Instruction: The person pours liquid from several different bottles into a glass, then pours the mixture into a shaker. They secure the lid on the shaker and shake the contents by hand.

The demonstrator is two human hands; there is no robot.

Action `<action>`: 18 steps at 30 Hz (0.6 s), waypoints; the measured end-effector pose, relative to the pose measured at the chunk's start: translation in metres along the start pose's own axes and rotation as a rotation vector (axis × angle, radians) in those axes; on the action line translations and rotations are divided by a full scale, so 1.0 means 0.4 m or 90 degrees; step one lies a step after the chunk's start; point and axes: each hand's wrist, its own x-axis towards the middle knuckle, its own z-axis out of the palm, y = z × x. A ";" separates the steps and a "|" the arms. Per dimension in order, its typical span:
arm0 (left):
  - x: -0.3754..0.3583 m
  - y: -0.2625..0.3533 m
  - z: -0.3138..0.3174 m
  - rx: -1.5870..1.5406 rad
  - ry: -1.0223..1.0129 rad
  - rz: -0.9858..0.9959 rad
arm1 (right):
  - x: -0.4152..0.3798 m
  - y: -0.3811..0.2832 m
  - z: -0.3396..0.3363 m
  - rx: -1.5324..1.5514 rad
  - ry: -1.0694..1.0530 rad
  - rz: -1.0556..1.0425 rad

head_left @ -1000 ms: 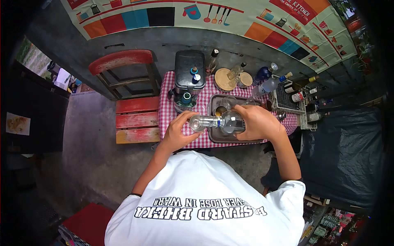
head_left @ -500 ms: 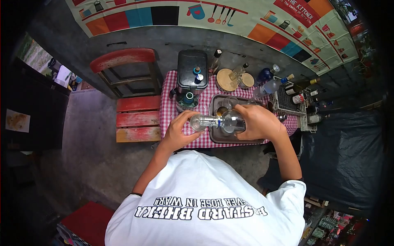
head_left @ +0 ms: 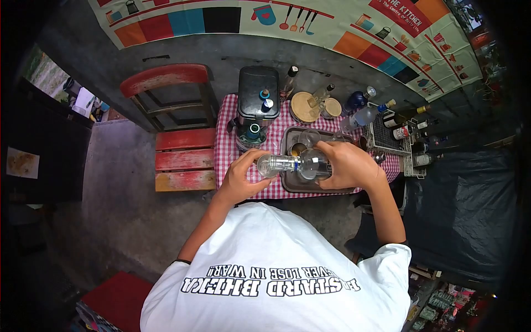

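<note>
My left hand (head_left: 239,176) is wrapped round a small clear glass (head_left: 266,166) above the front of the table. In my right hand (head_left: 354,166) a clear glass bottle (head_left: 313,161) lies tipped nearly level, its neck pointing left with the mouth right at the glass. Blue shows around the bottle's neck. Below the bottle is a dark brown tray (head_left: 289,182), which bears clear glassware and a small cup (head_left: 297,149) with a golden tint. My right hand and the bottle hide part of the tray.
The table has a red-and-white checked cloth (head_left: 227,160). A black-lidded container (head_left: 258,91) stands at the back left. Round wooden boards (head_left: 304,108) and several bottles line the back, with a wire rack (head_left: 381,135) at the right. Left of the table is a red chair (head_left: 185,160).
Both hands keep the glass and bottle in almost the same place and tilt. The whole view has shifted very slightly.
</note>
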 end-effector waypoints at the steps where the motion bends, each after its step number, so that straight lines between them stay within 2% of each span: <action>1: 0.001 0.004 -0.002 0.000 -0.003 -0.005 | -0.001 0.000 0.001 0.009 0.003 0.000; 11: 0.002 0.004 -0.017 0.000 0.006 0.015 | 0.011 0.034 0.111 0.211 0.083 -0.014; 14: -0.004 0.007 -0.027 0.012 0.012 0.002 | 0.027 0.041 0.188 0.344 0.179 0.008; 15: -0.009 0.006 -0.031 0.024 0.022 -0.003 | 0.036 0.040 0.212 0.347 0.174 0.004; 18: -0.024 0.006 -0.048 0.047 0.039 -0.028 | 0.082 0.064 0.309 0.208 0.293 -0.046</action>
